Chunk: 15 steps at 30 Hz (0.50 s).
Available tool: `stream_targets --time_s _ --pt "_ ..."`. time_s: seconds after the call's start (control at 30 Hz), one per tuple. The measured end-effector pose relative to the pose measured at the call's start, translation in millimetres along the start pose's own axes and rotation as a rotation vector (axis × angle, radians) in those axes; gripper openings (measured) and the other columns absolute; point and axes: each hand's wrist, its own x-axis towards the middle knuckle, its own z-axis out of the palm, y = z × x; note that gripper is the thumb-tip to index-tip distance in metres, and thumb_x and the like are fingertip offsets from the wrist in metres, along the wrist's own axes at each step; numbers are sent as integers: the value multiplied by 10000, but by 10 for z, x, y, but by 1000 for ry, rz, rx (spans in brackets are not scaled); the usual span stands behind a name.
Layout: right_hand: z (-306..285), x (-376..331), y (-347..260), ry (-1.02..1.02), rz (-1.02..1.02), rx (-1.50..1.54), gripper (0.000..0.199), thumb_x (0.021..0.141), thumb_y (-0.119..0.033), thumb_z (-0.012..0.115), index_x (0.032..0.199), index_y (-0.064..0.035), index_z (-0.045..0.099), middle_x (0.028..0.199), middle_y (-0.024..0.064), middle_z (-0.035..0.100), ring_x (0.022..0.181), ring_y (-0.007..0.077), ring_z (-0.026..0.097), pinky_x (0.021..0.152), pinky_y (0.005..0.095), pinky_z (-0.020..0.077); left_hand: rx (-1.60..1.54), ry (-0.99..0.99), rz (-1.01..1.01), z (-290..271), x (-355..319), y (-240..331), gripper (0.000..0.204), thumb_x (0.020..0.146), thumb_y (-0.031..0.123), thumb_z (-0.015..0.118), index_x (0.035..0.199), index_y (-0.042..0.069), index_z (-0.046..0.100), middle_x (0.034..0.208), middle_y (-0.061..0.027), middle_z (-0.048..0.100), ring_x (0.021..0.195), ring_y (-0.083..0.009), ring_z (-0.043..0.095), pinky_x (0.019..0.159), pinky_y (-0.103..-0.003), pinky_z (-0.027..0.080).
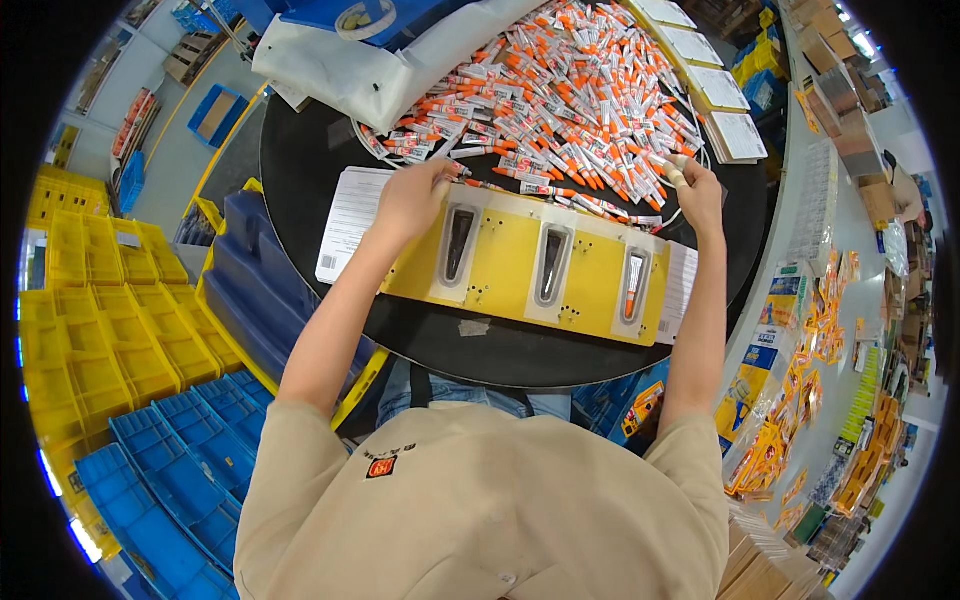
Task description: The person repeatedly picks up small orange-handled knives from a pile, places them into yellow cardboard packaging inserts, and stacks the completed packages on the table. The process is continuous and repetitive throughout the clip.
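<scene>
A long yellow tray (502, 255) lies near the front edge of the round black table, holding three clear plastic blisters. The right blister (632, 288) contains a small white tube with an orange cap; the left blister (459, 245) and middle blister (551, 264) show only dark bottoms. Beyond the tray spreads a big heap of orange-capped tubes (570, 95). My left hand (412, 197) is above the tray's far left corner, fingers pinched on a tube. At the heap's right edge, my right hand (696, 196), with pale wraps on its fingers, pinches another tube.
White printed cards (347, 215) lie left of the tray, with more cards (680, 290) under its right end. A card rack (715, 88) lines the table's right side. Blue crates (170, 440) and yellow crates (110, 330) stack at left; packaged goods (770, 390) stand right.
</scene>
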Motion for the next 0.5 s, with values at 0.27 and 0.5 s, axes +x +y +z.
stream_targets --time_s 0.27,0.5 --pt "604 -635 -837 -691 -337 -260 303 709 -74 694 1009 -66 654 884 120 612 897 279 579 810 352 470 370 -40 117 470 1073 277 212 727 175 728 887 73 634 910 -78 658 879 -271 629 771 -407 498" --pt "391 -1031 -100 -36 -384 -98 420 656 -138 731 1054 -64 618 1145 102 577 1123 278 495 971 400 375 65 61 450 74 428 252 112 840 93 599 942 114 642 974 -64 589 879 -281 609 731 -391 488"
